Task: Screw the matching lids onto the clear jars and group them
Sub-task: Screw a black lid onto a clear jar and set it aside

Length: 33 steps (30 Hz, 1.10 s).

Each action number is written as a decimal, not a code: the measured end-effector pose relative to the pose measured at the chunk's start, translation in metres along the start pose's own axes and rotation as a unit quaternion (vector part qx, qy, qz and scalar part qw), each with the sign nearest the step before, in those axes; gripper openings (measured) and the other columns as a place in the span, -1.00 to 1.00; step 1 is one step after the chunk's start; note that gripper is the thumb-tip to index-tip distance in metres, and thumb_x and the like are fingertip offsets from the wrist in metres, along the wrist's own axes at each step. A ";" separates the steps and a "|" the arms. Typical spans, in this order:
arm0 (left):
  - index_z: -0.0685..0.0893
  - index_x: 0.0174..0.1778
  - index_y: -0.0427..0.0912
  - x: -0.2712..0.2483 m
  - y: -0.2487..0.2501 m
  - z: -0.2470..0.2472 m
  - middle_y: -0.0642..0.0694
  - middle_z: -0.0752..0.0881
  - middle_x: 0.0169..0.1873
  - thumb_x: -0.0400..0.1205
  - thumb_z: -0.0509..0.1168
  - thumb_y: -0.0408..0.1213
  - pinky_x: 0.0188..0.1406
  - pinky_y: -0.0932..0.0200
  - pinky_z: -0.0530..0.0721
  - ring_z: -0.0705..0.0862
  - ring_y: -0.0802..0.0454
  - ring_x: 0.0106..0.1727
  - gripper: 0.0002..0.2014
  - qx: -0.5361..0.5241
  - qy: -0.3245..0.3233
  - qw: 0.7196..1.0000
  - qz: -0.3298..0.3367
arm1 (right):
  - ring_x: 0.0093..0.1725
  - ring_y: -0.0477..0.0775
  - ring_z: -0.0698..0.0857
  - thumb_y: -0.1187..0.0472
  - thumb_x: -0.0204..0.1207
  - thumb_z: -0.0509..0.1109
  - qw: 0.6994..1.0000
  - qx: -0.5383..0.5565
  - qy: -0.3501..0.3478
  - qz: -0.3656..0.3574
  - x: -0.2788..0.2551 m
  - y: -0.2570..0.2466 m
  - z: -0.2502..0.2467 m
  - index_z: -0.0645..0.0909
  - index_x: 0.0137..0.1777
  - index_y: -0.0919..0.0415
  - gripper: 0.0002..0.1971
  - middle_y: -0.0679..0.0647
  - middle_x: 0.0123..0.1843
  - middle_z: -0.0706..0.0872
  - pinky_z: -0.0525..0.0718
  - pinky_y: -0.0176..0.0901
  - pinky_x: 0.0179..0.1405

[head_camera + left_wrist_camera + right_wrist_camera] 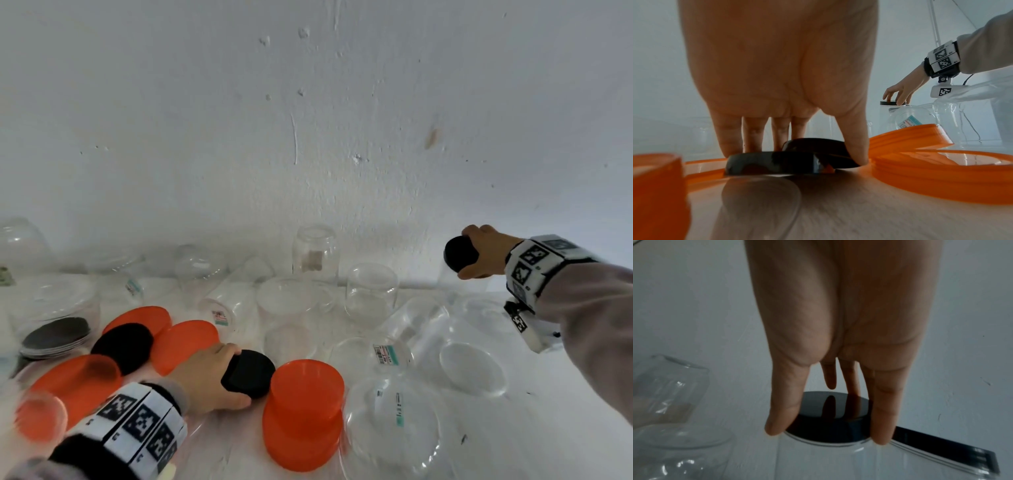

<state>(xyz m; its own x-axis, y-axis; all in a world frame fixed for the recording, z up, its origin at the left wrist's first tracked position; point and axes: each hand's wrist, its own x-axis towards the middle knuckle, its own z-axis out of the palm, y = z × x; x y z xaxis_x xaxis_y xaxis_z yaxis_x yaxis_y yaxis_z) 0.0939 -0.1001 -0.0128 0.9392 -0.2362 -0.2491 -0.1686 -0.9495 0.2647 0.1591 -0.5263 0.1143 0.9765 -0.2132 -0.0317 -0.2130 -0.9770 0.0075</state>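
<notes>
A: Head view first. Right hand (486,251) far right by the wall, fingers wrapped round a black lid (459,257) atop a clear jar (462,281) barely visible below. Left hand (209,377) near left, clasped on a second black lid (248,373) down among the orange lids (305,404).

B: Many open clear jars (371,294) strewn across the white table (548,428), some on their sides. Most of the task left, by the look of it.

A: Left wrist view. Fingertips (731,146) and thumb planted on either side of the second lid's rim, lid low over the table. Another black lid (818,149) just behind it, touching or overlapping; hard to call.

B: Best lifted clean and level, without dragging the neighbour along.

A: Right wrist view. Thumb on the near left of the rim, a finger (882,418) on the near right, two more fingers hovering over the glossy top. Lid seated flat on the jar's mouth.

B: Good spread for turning. Lid to be kept level, pressed lightly, twisted until snug; cross-threading the risk with no hand steadying the jar.

A: Whether already tight, impossible to tell.
</notes>
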 end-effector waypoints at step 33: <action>0.21 0.62 -0.14 -0.025 0.004 -0.017 -0.02 0.37 0.47 0.39 0.46 0.21 0.45 0.21 0.38 0.40 0.06 0.44 -0.04 -0.061 0.062 0.995 -0.046 | 0.62 0.09 0.19 0.16 0.31 0.64 0.902 -0.238 -0.208 -0.293 -0.077 -0.101 0.042 -0.07 0.68 -0.09 0.11 -0.06 0.65 0.19 0.30 0.18 0.54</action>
<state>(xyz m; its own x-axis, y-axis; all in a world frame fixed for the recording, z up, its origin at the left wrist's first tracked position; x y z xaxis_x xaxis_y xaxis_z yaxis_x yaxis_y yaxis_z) 0.0750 -0.0944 0.0098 0.9800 -0.1152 -0.1623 -0.0499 -0.9317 0.3599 0.1044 -0.4112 0.0744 0.7989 0.2621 -0.5413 0.4714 -0.8318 0.2931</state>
